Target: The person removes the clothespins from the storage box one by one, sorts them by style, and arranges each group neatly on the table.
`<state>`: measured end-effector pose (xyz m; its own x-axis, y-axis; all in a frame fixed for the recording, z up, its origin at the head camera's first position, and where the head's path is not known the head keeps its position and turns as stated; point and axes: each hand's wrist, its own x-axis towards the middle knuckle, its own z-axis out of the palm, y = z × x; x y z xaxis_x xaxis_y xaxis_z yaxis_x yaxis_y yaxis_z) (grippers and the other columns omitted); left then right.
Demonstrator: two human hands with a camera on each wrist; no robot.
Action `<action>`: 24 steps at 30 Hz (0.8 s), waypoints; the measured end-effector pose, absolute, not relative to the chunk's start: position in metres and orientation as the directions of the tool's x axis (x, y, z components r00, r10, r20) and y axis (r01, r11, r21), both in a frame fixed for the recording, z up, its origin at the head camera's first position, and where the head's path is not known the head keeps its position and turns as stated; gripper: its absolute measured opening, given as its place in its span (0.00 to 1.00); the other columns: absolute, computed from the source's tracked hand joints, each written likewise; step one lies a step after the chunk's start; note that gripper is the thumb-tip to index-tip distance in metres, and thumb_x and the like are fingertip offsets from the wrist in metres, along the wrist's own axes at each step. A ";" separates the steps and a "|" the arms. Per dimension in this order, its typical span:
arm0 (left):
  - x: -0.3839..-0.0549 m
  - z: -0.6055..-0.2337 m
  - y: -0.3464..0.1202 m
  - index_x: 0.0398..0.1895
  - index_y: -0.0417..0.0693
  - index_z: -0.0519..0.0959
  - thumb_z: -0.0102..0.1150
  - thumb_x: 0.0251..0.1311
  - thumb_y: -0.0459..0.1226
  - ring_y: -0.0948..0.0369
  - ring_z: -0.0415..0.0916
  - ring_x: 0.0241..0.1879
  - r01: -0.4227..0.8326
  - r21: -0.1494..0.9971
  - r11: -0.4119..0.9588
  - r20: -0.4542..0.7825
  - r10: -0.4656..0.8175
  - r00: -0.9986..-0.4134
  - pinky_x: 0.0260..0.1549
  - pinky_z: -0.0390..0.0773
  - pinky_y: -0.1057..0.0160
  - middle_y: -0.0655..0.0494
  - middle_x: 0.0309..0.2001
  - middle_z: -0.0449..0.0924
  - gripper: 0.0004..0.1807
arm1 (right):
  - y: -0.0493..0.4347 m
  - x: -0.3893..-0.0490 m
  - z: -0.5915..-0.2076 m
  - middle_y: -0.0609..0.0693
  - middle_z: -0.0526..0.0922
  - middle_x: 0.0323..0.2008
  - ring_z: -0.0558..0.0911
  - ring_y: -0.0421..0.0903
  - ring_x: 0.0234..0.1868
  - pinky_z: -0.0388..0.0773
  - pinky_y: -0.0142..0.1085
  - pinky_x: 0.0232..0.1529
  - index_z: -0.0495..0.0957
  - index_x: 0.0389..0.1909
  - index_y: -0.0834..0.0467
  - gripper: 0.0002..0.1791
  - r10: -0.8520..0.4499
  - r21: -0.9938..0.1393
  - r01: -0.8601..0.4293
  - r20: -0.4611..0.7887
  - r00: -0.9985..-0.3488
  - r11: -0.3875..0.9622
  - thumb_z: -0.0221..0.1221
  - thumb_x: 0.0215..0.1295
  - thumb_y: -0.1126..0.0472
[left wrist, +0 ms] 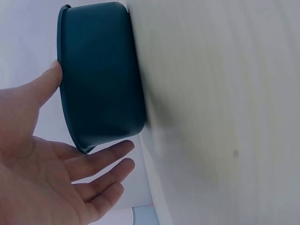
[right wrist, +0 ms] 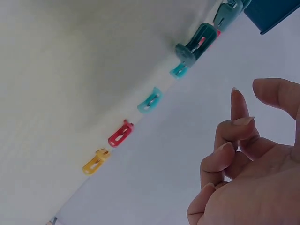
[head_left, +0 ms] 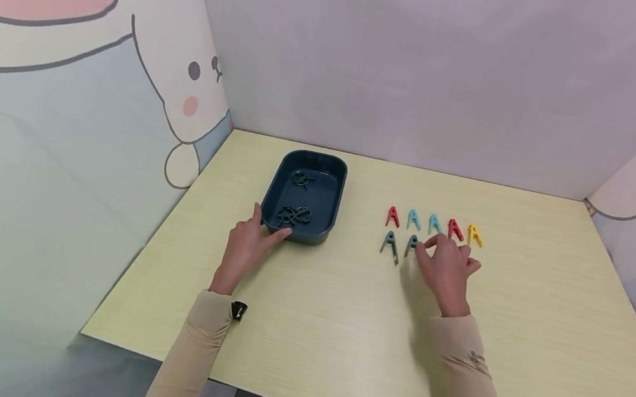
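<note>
My left hand (head_left: 245, 246) is at the near left corner of a dark blue tray (head_left: 323, 232). Its thumb touches the rim, and the fingers extend loosely around the corner. Over the table, my right hand (head_left: 447, 266) hovers near two dark teal clothespins, a left one (head_left: 390, 246) and a right one (head_left: 412, 244). In the right wrist view, thumb and index finger stand apart with nothing between them, the other fingers partly bent. Both teal clothespins stand on the table with legs spread. Inside the tray are several small dark green openwork pieces (head_left: 286, 214), their kind unclear.
Behind the teal ones runs a row of clothespins: red (head_left: 393, 216), light blue (head_left: 414, 219), another light blue (head_left: 435, 223), another red (head_left: 455, 229) and yellow (head_left: 475, 235). The pale wooden table (head_left: 340, 328) meets a plain wall at the back.
</note>
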<state>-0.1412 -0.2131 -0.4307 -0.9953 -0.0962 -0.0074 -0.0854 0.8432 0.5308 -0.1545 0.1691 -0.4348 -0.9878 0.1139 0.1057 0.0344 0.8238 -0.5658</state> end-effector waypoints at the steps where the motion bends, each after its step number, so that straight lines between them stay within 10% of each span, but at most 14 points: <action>1: -0.141 -0.431 -0.213 0.81 0.30 0.49 0.63 0.64 0.64 0.51 0.68 0.25 -0.088 0.530 0.843 -0.009 -0.098 -0.995 0.25 0.65 0.56 0.47 0.19 0.68 0.60 | 0.166 -0.155 -0.434 0.63 0.79 0.34 0.67 0.68 0.46 0.49 0.65 0.48 0.80 0.41 0.67 0.16 0.109 -0.581 0.013 0.130 -0.986 0.814 0.57 0.75 0.55; 12: -0.143 -0.430 -0.213 0.81 0.30 0.49 0.62 0.64 0.64 0.47 0.75 0.31 -0.095 0.525 0.846 -0.017 -0.101 -0.995 0.31 0.73 0.50 0.45 0.22 0.70 0.60 | 0.117 -0.170 -0.425 0.57 0.74 0.30 0.66 0.60 0.41 0.49 0.61 0.49 0.80 0.40 0.62 0.11 0.022 -0.668 -0.235 0.352 -0.936 0.706 0.59 0.73 0.57; 24: -0.145 -0.434 -0.213 0.81 0.31 0.48 0.62 0.64 0.65 0.52 0.68 0.25 -0.106 0.531 0.841 -0.033 -0.104 -0.994 0.24 0.63 0.57 0.48 0.20 0.67 0.60 | 0.056 -0.198 -0.426 0.54 0.75 0.31 0.67 0.57 0.44 0.53 0.59 0.51 0.83 0.43 0.59 0.10 -0.175 -0.628 -0.345 0.317 -0.932 0.698 0.61 0.73 0.56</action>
<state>-0.1449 -0.2132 -0.4336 -0.9940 -0.1041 -0.0328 -0.1056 0.8407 0.5312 -0.1981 0.0559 -0.4255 -0.9320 -0.1755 0.3170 -0.3449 0.6980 -0.6276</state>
